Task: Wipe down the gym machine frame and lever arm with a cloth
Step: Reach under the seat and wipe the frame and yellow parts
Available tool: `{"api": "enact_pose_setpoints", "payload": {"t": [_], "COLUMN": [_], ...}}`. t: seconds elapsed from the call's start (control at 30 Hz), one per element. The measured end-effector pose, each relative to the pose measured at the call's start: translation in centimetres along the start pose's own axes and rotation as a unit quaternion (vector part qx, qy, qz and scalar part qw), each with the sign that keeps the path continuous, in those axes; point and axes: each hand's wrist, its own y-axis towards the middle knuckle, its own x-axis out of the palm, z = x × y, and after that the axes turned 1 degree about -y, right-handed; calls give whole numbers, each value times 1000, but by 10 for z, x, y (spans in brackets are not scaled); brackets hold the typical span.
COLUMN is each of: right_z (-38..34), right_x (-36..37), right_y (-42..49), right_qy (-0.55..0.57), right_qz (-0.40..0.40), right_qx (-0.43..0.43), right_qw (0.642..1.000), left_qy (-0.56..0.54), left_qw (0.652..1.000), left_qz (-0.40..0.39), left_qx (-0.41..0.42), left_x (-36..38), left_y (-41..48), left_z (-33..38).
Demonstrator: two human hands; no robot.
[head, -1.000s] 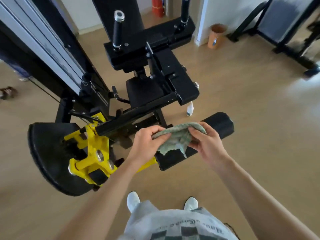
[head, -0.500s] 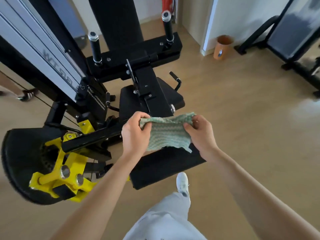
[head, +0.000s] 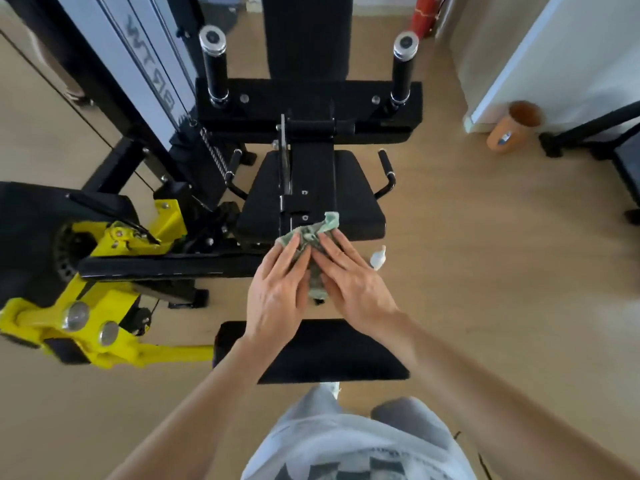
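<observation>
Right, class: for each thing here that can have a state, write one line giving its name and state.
Cloth, crumpled, pressed against the black frame.
Left hand, fingers straight, flat on the cloth.
Right hand, fingers straight, flat on the cloth.
White bottle, on the floor, untouched.
Orange pot, open-topped, on the floor by the wall.

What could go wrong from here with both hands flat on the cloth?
1. The left hand and right hand press the bunched cloth with straight fingers, not gripping it; it may slip off the black frame.
2. The small white bottle on the floor beside the seat could get kicked over.
3. The yellow lever arm has gaps at its pivot; wiping there may pinch fingers.
</observation>
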Motion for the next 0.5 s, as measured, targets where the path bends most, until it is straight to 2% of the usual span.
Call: {"api": "enact_pose_setpoints", "payload": {"t": [0.13, 0.23, 0.4, 0.5], "right_z": [30, 57, 88, 110], "right_x": [-16, -29, -25, -29], "right_y": [39, 57, 65, 75], "right_qy": [4, 17, 60, 63], "right_qz": [-57, -86, -47, -24], "right_qx": [-26, -103, -202, -270], "right_qw": [998, 991, 976, 960], "left_qy": [71, 86, 132, 190], "left_qw": [996, 993, 978, 961], "left_qz": [11, 24, 94, 155], "left_qx": [-50, -72, -131, -127], "left_x": [16, 24, 42, 56], "left_y": [20, 28, 28, 38], "left_z": [19, 31, 51, 69]}}
